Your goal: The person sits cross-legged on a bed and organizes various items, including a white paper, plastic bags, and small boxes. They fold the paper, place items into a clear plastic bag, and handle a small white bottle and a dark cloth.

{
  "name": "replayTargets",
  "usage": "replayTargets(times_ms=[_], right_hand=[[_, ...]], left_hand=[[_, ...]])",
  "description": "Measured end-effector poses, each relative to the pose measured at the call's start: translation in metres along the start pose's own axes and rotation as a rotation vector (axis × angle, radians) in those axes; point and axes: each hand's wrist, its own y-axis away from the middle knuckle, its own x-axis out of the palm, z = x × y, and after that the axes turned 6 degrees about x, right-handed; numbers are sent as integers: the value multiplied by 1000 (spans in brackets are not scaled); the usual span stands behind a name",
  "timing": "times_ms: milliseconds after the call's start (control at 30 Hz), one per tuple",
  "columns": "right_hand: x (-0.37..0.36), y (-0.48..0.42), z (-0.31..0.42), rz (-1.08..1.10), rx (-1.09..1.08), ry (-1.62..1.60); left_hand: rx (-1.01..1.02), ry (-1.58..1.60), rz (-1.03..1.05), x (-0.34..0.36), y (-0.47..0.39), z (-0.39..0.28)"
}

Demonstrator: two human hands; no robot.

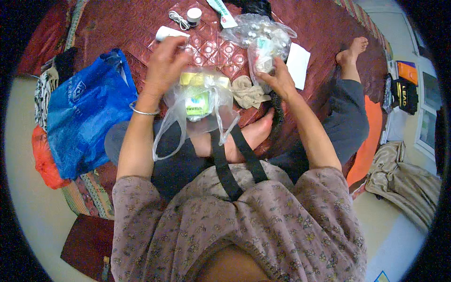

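Observation:
My left hand (168, 65) is raised and blurred, with thumb and fingers apart and nothing visible between them. It is just beside a white cylindrical item (169, 33), partly covered by the fingers. Below it sits a clear plastic bag (225, 120) with loop handles, holding yellow and green-and-white packages (196, 105). My right hand (282, 80) grips the side of a second clear plastic bag (259, 65), thumb toward me. White and greenish packets show through its film. A crumpled beige cloth (248, 92) lies between the two bags.
A white-capped jar (194, 16), a coiled white cable (179, 20) and a green-and-white tube (222, 14) lie farther off. Another crumpled clear bag (243, 30) adjoins the gripped one, near a white sheet (298, 67). A large blue bag (95, 112) stands left, beside a red plastic bag (47, 160).

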Motion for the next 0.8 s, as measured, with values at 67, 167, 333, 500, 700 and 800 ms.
replayTargets(times_ms=[67, 167, 333, 500, 700, 800], right_hand=[[12, 3, 0, -90, -39, 130], [11, 2, 5, -128, 0, 224], [-9, 24, 32, -249, -417, 232], [29, 65, 24, 138, -563, 389], [17, 38, 8, 66, -237, -266], [-48, 36, 32, 134, 38, -613]], left_hand=[[174, -22, 180, 21, 5, -29], [229, -133, 572, 41, 26, -67], [307, -560, 710, 47, 63, -61], [343, -703, 682, 28, 57, -40], [208, -793, 549, -7, 57, 3], [20, -764, 614, -20, 59, -6]])
